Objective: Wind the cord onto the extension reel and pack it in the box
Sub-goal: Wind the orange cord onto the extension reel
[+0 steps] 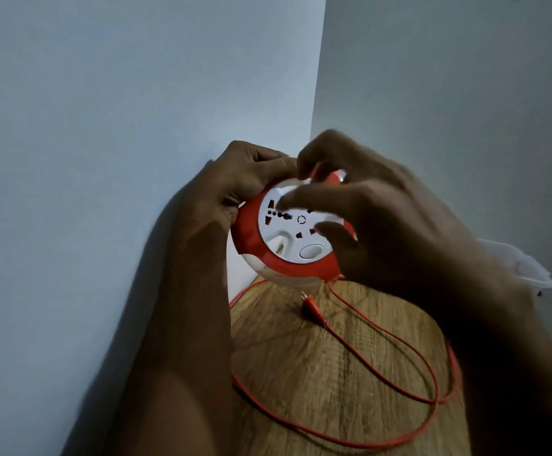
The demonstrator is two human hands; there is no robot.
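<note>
A round red and white extension reel (284, 238) is held up above a wooden table, its socket face toward me. My left hand (235, 185) grips the reel's upper left rim. My right hand (376, 212) lies over the right half of the socket face, fingers curled onto it, and looks blurred. The red cord (399, 343) hangs from the reel's lower right and loops loosely over the table. Its red plug (310, 307) lies on the wood just below the reel. No box can be made out.
The wooden table (317, 373) stands in a corner between two pale walls (120, 110). A clear plastic item (528, 268) shows at the right behind my right wrist. Both forearms cover the table's left and right sides.
</note>
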